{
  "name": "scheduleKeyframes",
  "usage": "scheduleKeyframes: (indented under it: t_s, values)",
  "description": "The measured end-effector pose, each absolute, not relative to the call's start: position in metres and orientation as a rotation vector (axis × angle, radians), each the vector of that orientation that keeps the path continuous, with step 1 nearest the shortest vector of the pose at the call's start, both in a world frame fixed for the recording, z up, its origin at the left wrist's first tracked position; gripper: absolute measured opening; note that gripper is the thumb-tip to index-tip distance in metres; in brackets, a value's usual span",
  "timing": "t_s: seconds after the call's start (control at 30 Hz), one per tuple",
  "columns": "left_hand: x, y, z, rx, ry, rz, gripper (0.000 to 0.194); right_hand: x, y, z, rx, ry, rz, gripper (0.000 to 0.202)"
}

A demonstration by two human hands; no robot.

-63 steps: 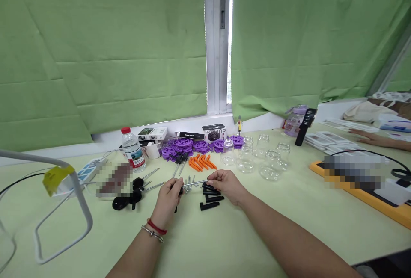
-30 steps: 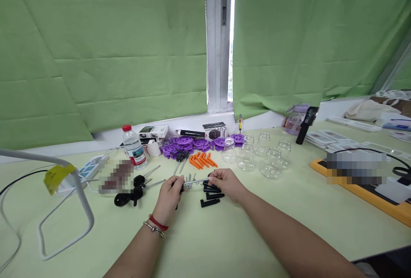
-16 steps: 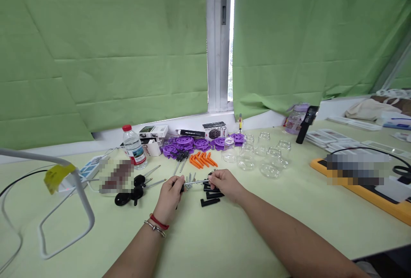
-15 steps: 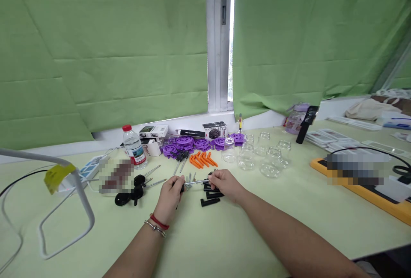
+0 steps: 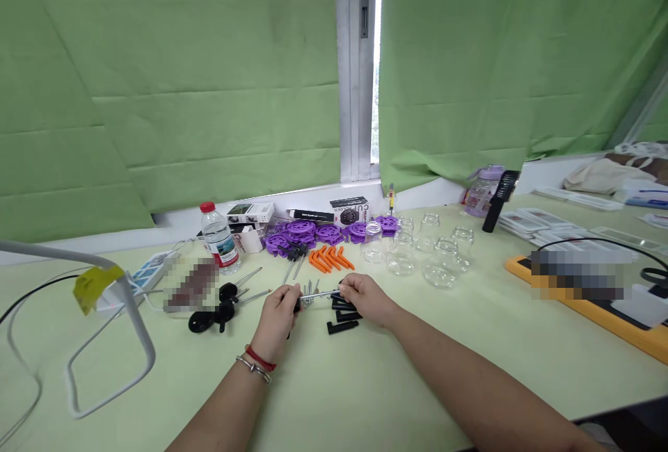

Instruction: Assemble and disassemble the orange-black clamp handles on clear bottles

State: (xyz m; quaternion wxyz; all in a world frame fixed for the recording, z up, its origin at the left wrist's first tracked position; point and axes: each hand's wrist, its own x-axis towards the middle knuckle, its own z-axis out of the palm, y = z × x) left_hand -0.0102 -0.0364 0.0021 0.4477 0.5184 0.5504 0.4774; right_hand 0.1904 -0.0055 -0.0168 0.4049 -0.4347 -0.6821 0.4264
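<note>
A thin metal rod point(image 5: 320, 294) runs level between my hands above the table. My left hand point(image 5: 279, 314) is closed around a black part at the rod's left end; most of that part is hidden by the fingers. With its fingertips, my right hand point(image 5: 367, 295) pinches the rod's right end, where something small and dark is mostly covered. Just below lie several black L-shaped pieces point(image 5: 343, 327). A few screws point(image 5: 309, 289) lie behind the rod, with orange bent pieces point(image 5: 330, 259) farther back.
Left of my hands are black round parts with rods point(image 5: 225, 311) and a water bottle point(image 5: 220, 240). Purple wheel-like pieces point(image 5: 300, 229) and boxes point(image 5: 349, 211) line the back. Clear jars point(image 5: 439, 268) stand to the right. A grey bent stand point(image 5: 140, 327) rises at left.
The hands keep the same hold on the rod and its black part. The whole view has shifted very slightly; nothing on the table has visibly moved.
</note>
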Motion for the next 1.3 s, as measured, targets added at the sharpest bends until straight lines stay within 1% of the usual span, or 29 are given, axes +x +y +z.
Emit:
scheduleKeyframes:
  t_s: [0.17,0.53,0.67,1.07,1.3]
  values:
    - [-0.0104,-0.0363,0.0042,1.235,1.354,1.198,0.036,0.1874,-0.0085,-0.0116,-1.014,-1.580,1.136,0.020]
    - [-0.0132,-0.0354,0.0048,1.280,1.368,1.221,0.036,0.1895,-0.0080,-0.0135,-0.988,-1.412,1.237,0.028]
    - [-0.0121,-0.0361,0.0055,1.288,1.367,1.221,0.036,0.1897,-0.0076,-0.0144,-0.987,-1.402,1.247,0.030]
    - [-0.0105,-0.0369,0.0079,1.281,1.372,1.213,0.036,0.1938,-0.0067,-0.0126,-0.999,-1.483,1.165,0.018]
    - [-0.0113,-0.0367,0.0049,1.263,1.360,1.221,0.035,0.1933,-0.0073,-0.0131,-1.044,-1.530,1.139,0.018]
